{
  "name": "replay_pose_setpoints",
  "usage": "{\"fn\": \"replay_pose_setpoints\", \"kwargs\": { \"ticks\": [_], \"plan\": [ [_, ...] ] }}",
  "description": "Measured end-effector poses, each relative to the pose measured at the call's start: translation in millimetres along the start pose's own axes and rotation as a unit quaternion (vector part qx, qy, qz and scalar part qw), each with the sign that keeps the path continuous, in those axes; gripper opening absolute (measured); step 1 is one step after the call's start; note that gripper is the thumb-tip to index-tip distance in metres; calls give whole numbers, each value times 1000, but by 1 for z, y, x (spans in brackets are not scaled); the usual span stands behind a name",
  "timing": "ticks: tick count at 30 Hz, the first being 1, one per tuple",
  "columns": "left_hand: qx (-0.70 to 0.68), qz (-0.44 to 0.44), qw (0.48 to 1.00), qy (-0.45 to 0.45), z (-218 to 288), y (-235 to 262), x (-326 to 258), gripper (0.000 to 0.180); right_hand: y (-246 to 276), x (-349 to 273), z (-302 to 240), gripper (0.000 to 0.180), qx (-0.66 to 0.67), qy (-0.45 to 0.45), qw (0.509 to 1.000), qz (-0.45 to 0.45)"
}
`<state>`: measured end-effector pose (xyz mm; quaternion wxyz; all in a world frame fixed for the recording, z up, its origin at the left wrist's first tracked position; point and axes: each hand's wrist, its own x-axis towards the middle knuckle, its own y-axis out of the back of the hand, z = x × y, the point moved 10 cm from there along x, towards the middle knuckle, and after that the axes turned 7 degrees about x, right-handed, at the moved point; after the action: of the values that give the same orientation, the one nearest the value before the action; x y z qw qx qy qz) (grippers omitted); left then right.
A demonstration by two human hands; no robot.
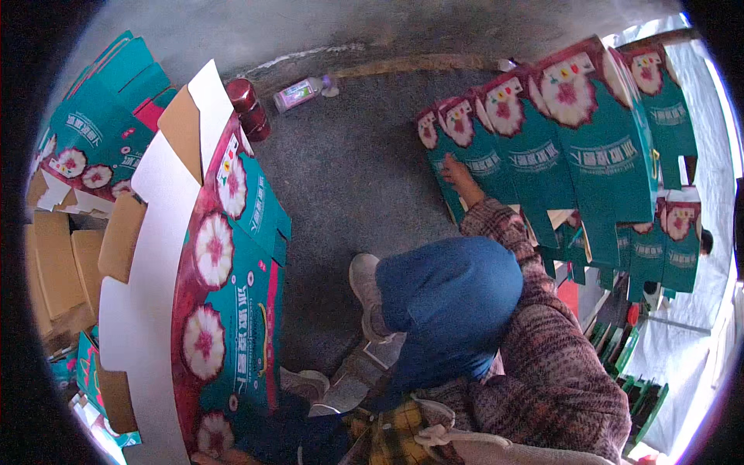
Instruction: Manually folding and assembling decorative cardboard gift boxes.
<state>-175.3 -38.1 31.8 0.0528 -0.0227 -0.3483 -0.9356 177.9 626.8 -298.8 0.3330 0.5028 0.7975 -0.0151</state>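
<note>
On my left, a tall flattened fruit carton (244, 310), teal and maroon with white-and-pink fruit-slice prints, shows its white flaps. My left hand (226, 458) is at its bottom end, cut off by the lower edge of the view; it appears closed on the carton, though most of its fingers are hidden. To the right, several teal cartons (535, 159) with matching prints stand in a row. My right arm reaches out to them. My right hand (463, 180) lies against the nearest carton's face with its fingers stretched out.
More folded cartons (101, 116) lean at the far left, above plain brown cardboard (58, 260). A dark red cylinder (248, 108) and a labelled bottle (298, 94) are by the grey wall (387, 31). Further cartons (663, 248) stand at the right, beside white sheeting (694, 310).
</note>
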Motion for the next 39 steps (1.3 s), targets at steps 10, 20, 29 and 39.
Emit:
{"fn": "replay_pose_setpoints", "kwargs": {
  "ticks": [10,20,29,39],
  "plan": [
    [60,-63,996,20,-25,-98,17,34,116,80,15,63,-190,100,975,54],
    [143,-92,985,8,-10,-130,36,32,-126,17,61,95,-497,74,841,-199],
    [167,-138,976,9,-12,-181,42,30,-143,0,70,108,-538,144,803,-211],
    [178,-173,969,4,-13,-207,54,28,-141,-8,63,101,-498,134,828,-220]
  ]
}}
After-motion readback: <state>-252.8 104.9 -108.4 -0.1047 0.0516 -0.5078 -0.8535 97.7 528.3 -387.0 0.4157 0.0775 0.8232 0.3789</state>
